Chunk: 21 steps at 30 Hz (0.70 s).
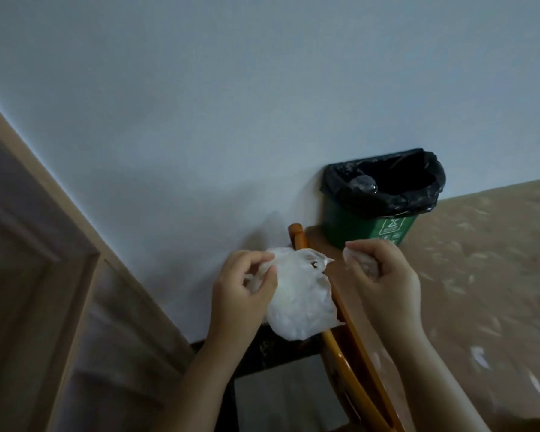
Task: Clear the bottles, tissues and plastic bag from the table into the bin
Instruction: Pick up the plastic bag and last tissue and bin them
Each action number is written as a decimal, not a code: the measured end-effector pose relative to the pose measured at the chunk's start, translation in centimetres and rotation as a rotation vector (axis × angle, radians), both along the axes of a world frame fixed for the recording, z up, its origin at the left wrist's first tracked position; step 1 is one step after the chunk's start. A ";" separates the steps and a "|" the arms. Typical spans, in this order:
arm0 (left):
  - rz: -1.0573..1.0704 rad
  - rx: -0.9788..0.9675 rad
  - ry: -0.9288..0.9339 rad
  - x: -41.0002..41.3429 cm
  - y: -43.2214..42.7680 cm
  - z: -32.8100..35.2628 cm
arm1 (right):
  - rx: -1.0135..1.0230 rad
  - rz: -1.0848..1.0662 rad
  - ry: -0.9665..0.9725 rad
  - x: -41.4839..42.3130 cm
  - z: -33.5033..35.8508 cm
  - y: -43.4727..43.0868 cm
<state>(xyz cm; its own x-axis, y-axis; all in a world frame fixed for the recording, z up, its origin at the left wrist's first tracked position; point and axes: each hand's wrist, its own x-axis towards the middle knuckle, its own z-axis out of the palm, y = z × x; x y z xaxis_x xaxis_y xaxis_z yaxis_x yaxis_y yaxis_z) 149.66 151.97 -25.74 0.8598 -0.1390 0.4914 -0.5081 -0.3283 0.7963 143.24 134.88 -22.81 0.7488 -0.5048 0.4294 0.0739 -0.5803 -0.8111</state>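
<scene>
L hand [243,285] w/ plastic bag [300,300], prob.

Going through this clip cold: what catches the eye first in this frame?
The two hands at centre: the left hand grips a crumpled white plastic bag, the right hand is closed on a wad of tissue. Just beyond them, by the wall, stands a green bin with a black liner; a clear bottle shows inside.

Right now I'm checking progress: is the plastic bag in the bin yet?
Out. The plastic bag hangs from the left hand, short of the bin.
</scene>
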 end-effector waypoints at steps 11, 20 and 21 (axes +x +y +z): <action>-0.216 -0.075 0.021 10.7 -8.0 2.3 | 0.025 -0.252 -0.025 7.3 0.1 -6.3; -0.475 -0.093 0.002 21.0 -12.1 5.7 | -0.058 -0.461 -0.073 14.3 1.7 -8.4; -0.503 -0.095 -0.004 21.8 -12.6 6.1 | -0.056 -0.481 -0.078 14.8 1.9 -8.6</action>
<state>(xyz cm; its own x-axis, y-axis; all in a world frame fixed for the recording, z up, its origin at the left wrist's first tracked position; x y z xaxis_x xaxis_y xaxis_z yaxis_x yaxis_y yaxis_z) 171.49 139.36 -19.69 0.6964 -0.4892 0.5250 -0.5875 0.0315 0.8086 158.01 126.23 -20.94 0.4011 -0.7600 0.5113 -0.1539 -0.6062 -0.7803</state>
